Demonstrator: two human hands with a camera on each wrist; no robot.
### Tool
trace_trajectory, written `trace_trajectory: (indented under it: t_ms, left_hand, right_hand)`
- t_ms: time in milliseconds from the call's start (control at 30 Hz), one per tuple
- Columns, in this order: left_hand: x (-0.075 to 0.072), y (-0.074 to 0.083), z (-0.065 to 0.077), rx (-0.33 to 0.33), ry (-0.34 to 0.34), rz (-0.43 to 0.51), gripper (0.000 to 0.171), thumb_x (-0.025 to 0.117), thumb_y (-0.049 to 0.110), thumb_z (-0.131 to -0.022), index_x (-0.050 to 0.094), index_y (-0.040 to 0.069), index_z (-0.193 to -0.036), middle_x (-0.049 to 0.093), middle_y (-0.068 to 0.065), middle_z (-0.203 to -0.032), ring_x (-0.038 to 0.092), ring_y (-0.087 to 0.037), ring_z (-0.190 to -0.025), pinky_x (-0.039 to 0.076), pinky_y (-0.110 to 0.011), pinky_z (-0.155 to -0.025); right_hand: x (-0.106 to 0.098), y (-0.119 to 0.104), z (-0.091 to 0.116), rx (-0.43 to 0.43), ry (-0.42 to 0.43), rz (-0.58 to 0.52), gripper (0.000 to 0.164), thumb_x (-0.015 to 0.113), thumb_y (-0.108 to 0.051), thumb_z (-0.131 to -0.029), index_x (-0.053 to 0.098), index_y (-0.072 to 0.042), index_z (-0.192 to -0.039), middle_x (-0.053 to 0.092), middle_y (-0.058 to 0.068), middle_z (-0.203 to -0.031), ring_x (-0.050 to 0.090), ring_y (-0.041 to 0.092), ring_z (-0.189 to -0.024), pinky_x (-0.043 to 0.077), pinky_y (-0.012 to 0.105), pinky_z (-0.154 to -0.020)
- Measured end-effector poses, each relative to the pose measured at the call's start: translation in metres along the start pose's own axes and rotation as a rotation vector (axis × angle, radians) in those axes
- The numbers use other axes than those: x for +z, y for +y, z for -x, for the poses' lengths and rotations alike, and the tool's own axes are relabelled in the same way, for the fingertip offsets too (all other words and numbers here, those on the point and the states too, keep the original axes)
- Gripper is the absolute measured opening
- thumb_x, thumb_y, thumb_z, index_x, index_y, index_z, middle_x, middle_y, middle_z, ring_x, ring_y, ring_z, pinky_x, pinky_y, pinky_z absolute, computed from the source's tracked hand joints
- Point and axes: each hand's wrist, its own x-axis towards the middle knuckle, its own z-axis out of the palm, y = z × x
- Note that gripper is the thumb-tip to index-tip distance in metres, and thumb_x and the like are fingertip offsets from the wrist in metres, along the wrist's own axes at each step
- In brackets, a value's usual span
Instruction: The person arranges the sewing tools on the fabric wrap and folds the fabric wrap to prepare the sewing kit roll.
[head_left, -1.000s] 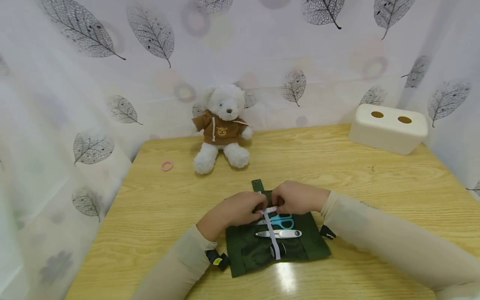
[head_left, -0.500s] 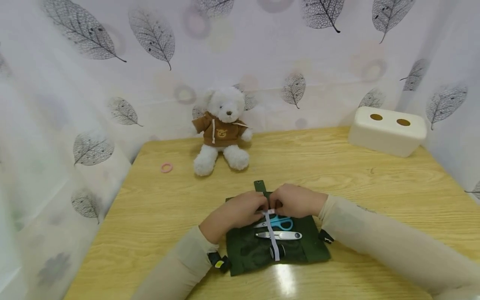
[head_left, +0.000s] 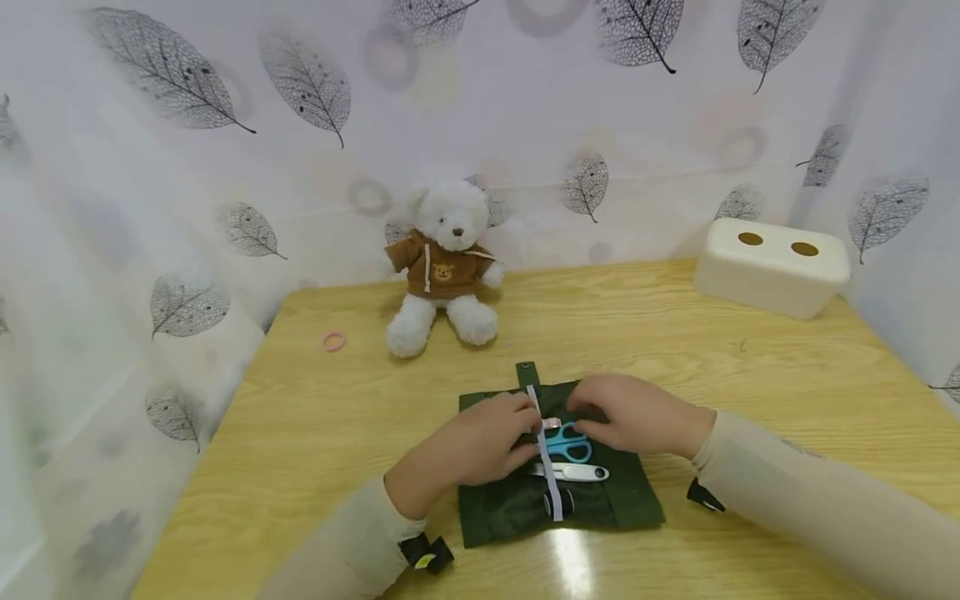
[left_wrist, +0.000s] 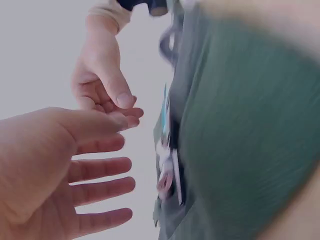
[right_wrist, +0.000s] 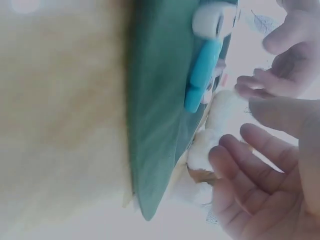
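On the table lies an unrolled dark green fabric pouch [head_left: 637,500], a pale elastic strap [head_left: 550,475] running down its middle. Under the strap sit blue-handled scissors [head_left: 576,453], a white-handled cutter [head_left: 588,473], a black spool [head_left: 567,502] and a small pinkish-silver item [head_left: 552,423], its kind unclear. My left hand [head_left: 476,442] is over the pouch's left half, fingertips beside the strap. In the left wrist view that left hand [left_wrist: 45,165] has straight, spread fingers and holds nothing. My right hand [head_left: 637,412] hovers right of the scissors, its fingers [right_wrist: 250,175] loosely bent around nothing.
A white teddy bear [head_left: 452,275] in a brown hoodie sits behind the pouch. A pink ring [head_left: 333,342] lies at the left of the wooden table [head_left: 300,467]. At the back right stands a cream box [head_left: 772,271] with two round holes. A leaf-patterned curtain [head_left: 525,108] hangs behind.
Both hands held the pinkish-silver item and the strap's upper part; they have let go. My right hand has drawn away to the right, leaving the item under the strap. My left hand has opened.
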Motion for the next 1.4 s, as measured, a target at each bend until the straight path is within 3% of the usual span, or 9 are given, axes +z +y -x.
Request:
trace_trajectory:
  t_ms: [67, 200, 367, 567, 733, 900, 1133, 1300, 1400]
  left_hand:
    - [0.000, 0.009, 0.008, 0.023, 0.018, 0.010, 0.028, 0.062, 0.040, -0.101, 0.065, 0.017, -0.116, 0.059, 0.004, -0.113, 0.055, -0.008, -0.093, 0.049, -0.024, -0.080]
    - [0.005, 0.022, 0.021, 0.077, 0.011, -0.007, 0.041, 0.061, 0.050, -0.099, 0.063, 0.017, -0.122, 0.059, 0.002, -0.122, 0.057, -0.009, -0.104, 0.051, -0.026, -0.088]
    - [0.014, 0.032, 0.028, 0.138, -0.026, -0.041, 0.049, 0.062, 0.054, -0.097, 0.059, 0.016, -0.128, 0.053, -0.004, -0.142, 0.052, -0.016, -0.130, 0.047, -0.034, -0.104]
    - [0.018, 0.040, 0.029, 0.100, -0.091, -0.111, 0.060, 0.063, 0.060, -0.093, 0.056, 0.019, -0.135, 0.047, -0.001, -0.150, 0.047, -0.018, -0.137, 0.048, -0.037, -0.103]
    - [0.020, 0.046, 0.029, 0.066, -0.058, -0.152, 0.045, 0.066, 0.048, -0.096, 0.059, 0.018, -0.129, 0.051, 0.001, -0.147, 0.050, -0.014, -0.134, 0.045, -0.033, -0.107]
    - [0.019, 0.041, 0.027, 0.034, -0.045, -0.084, 0.030, 0.062, 0.034, -0.100, 0.065, 0.017, -0.123, 0.059, 0.003, -0.139, 0.056, -0.010, -0.126, 0.047, -0.030, -0.103]
    - [0.007, 0.020, 0.018, -0.015, -0.088, 0.083, 0.021, 0.055, 0.027, -0.105, 0.073, 0.017, -0.111, 0.070, 0.010, -0.103, 0.064, 0.000, -0.091, 0.053, -0.024, -0.083]
    - [0.000, 0.008, 0.010, -0.095, -0.111, 0.126, 0.021, 0.053, 0.026, -0.106, 0.072, 0.018, -0.103, 0.063, 0.012, -0.084, 0.057, -0.001, -0.074, 0.050, -0.024, -0.071]
    - [0.000, 0.002, 0.007, -0.145, -0.101, 0.112, 0.021, 0.054, 0.027, -0.106, 0.072, 0.017, -0.104, 0.065, 0.010, -0.086, 0.059, -0.005, -0.076, 0.051, -0.026, -0.071]
  right_hand:
    - [0.000, -0.004, 0.014, -0.057, 0.035, 0.059, 0.012, 0.074, -0.020, -0.093, 0.073, -0.014, -0.103, 0.065, -0.006, -0.099, 0.063, 0.009, -0.088, 0.055, 0.033, -0.077]
    - [0.005, -0.014, 0.038, -0.167, 0.101, 0.157, 0.015, 0.079, -0.028, -0.089, 0.072, -0.018, -0.097, 0.063, -0.008, -0.100, 0.060, 0.007, -0.088, 0.055, 0.031, -0.077]
    - [0.019, -0.026, 0.061, -0.164, 0.064, 0.192, 0.037, 0.075, -0.051, -0.088, 0.071, -0.020, -0.108, 0.062, 0.001, -0.124, 0.062, 0.016, -0.105, 0.055, 0.041, -0.087]
    - [0.027, -0.031, 0.066, -0.136, -0.025, 0.185, 0.048, 0.079, -0.051, -0.084, 0.069, -0.020, -0.119, 0.057, 0.006, -0.137, 0.060, 0.022, -0.115, 0.053, 0.045, -0.092]
    - [0.025, -0.031, 0.064, -0.158, -0.023, 0.176, 0.037, 0.082, -0.039, -0.082, 0.072, -0.019, -0.111, 0.060, 0.008, -0.134, 0.062, 0.025, -0.113, 0.054, 0.046, -0.091]
    - [0.019, -0.027, 0.059, -0.153, -0.058, 0.041, 0.008, 0.072, -0.028, -0.094, 0.073, -0.023, -0.099, 0.065, 0.004, -0.128, 0.065, 0.018, -0.109, 0.056, 0.041, -0.089]
    - [0.008, -0.002, 0.045, -0.080, -0.081, -0.333, 0.016, 0.061, -0.023, -0.103, 0.075, -0.018, -0.109, 0.072, -0.008, -0.106, 0.065, 0.002, -0.091, 0.056, 0.028, -0.077]
    - [0.003, 0.008, 0.035, 0.005, -0.121, -0.379, 0.020, 0.057, -0.026, -0.105, 0.075, -0.017, -0.105, 0.072, -0.008, -0.096, 0.058, 0.001, -0.074, 0.051, 0.025, -0.068]
    - [0.002, 0.012, 0.028, 0.080, -0.133, -0.363, 0.020, 0.057, -0.029, -0.104, 0.075, -0.019, -0.105, 0.070, -0.010, -0.093, 0.054, 0.002, -0.068, 0.049, 0.026, -0.066]
